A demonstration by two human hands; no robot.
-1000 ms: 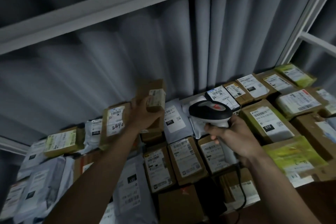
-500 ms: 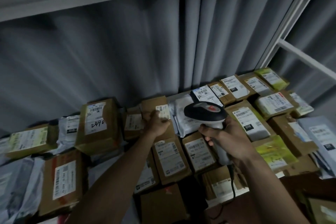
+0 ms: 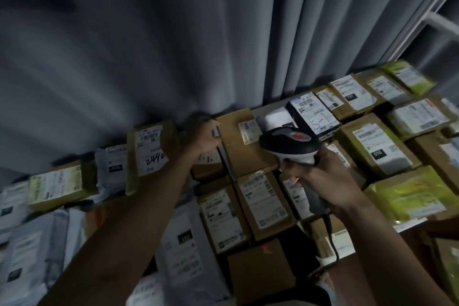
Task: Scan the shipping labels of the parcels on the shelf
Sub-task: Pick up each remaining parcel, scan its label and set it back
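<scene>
Just ahead of the right hand point(image 3: 323, 176), whose grip holds the scanner point(image 3: 289, 143), parcels point(image 3: 263, 202) crowd the shelf. The left hand point(image 3: 202, 138) grips a box edge. Which labels are scanned cannot be told; many likely remain.

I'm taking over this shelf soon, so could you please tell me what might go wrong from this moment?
The left hand grips the edge of a brown box at the back; tilting it could topple neighbouring parcels. The scanner in the right hand hovers over tightly packed labels, so it may read the wrong one. Its cable could snag a box.
</scene>
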